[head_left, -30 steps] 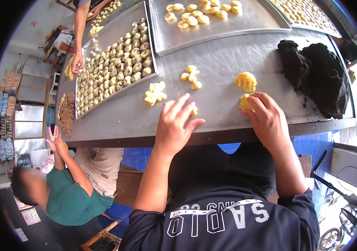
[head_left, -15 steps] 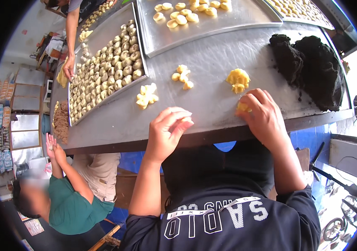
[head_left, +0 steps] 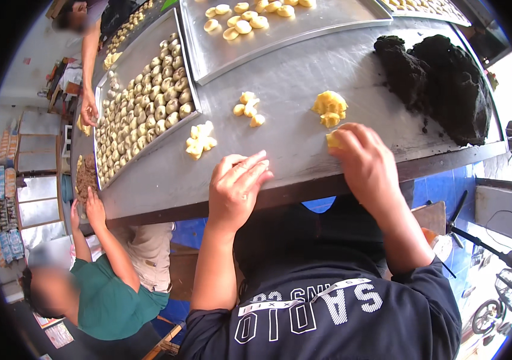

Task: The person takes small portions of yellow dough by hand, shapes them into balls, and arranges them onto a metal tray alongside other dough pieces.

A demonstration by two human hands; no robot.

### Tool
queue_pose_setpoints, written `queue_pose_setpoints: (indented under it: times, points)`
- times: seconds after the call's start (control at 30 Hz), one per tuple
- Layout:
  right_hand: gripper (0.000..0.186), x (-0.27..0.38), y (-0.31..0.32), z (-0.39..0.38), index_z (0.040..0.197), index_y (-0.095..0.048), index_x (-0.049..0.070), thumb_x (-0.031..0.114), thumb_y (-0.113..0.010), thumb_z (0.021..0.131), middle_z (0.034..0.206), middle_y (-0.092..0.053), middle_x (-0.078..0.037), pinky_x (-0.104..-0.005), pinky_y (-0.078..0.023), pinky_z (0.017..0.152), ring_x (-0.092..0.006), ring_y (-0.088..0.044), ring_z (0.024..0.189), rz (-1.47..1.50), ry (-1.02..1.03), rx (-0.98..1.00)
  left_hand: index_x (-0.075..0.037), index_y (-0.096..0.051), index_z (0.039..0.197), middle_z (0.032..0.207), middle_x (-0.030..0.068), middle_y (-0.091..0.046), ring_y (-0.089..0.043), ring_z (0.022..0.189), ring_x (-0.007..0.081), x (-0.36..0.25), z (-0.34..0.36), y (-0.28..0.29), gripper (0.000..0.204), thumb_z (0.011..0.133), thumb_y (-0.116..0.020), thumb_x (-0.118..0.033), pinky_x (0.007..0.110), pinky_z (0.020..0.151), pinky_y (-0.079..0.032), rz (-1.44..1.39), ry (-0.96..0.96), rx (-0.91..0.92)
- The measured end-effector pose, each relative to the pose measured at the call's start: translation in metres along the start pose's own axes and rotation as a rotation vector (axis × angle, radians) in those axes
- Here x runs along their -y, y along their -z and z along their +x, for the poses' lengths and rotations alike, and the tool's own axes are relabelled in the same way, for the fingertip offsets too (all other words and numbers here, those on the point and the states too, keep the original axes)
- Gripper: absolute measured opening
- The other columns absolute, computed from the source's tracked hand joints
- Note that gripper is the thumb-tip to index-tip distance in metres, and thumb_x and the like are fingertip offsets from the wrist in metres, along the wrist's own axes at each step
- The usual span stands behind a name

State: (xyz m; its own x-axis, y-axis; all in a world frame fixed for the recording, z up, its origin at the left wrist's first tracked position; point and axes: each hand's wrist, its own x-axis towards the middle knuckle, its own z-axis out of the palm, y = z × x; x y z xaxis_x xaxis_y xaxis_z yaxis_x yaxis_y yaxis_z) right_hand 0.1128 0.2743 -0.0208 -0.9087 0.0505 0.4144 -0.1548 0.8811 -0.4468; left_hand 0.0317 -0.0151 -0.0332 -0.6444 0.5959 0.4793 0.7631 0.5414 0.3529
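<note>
My right hand is closed round a piece of yellow dough, part of which shows past the fingertips, near the table's front edge. Just beyond it a larger lump of yellow dough rests on the metal table. My left hand hovers above the same edge, its thumb drawn in against the bent fingers; whatever they hold is hidden. Ahead of that hand lie a cluster of small dough pieces and a smaller group of dough pieces.
A dark, crumbly mass sits at the right. At left stands a tray of rounded filled balls; another tray holds pale dough discs. One co-worker's hand is beside the left tray, another's by a brown crumbly heap.
The view has shifted slightly. My right hand has lifted its dough piece a little toward the larger lump. The green-shirted co-worker's hands have moved apart and reached the brown heap.
</note>
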Motion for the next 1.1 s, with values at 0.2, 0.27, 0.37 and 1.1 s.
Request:
queue_pose_setpoints:
  times: [0.2, 0.27, 0.37, 1.1]
  points:
    - [0.03, -0.023, -0.006, 0.013, 0.123, -0.077, 0.007, 0.012, -0.083, 0.094, 0.123, -0.075, -0.011, -0.0441, -0.063, 0.096, -0.0331, -0.074, 0.115, -0.002, 0.113, -0.038, -0.008, -0.086, 0.112, 0.115, 0.0015, -0.083, -0.072, 0.096, 0.0268, -0.002, 0.003, 0.001, 0.028, 0.085, -0.095, -0.012, 0.043, 0.086, -0.059, 0.049, -0.04, 0.016]
    - [0.018, -0.014, -0.008, 0.018, 0.11, -0.075, 0.006, 0.016, -0.08, 0.096, 0.112, -0.069, -0.01, -0.0442, -0.063, 0.093, -0.0311, -0.07, 0.113, -0.052, 0.117, 0.029, -0.009, -0.086, 0.112, 0.112, 0.0014, -0.083, -0.071, 0.096, 0.0262, -0.005, 0.01, 0.0, 0.029, 0.085, -0.095, -0.014, 0.042, 0.085, -0.058, 0.103, -0.107, 0.021]
    - [0.019, -0.013, -0.003, 0.027, 0.109, -0.075, 0.006, 0.017, -0.081, 0.095, 0.113, -0.066, -0.009, -0.0434, -0.062, 0.094, -0.0314, -0.068, 0.111, -0.089, 0.09, 0.164, -0.01, -0.086, 0.115, 0.115, 0.0007, -0.083, -0.071, 0.096, 0.026, -0.003, 0.005, 0.003, 0.031, 0.085, -0.094, -0.015, 0.041, 0.086, -0.057, 0.1, -0.041, 0.028]
    - [0.013, -0.023, 0.003, 0.019, 0.104, -0.074, 0.007, 0.008, -0.076, 0.091, 0.111, -0.071, -0.009, -0.0448, -0.062, 0.091, -0.0329, -0.069, 0.109, -0.024, 0.113, 0.076, -0.015, -0.07, 0.086, 0.083, 0.0014, -0.067, -0.065, 0.082, 0.0247, 0.008, 0.112, -0.068, 0.022, 0.1, -0.083, -0.026, 0.046, 0.091, -0.043, 0.048, -0.215, -0.303]
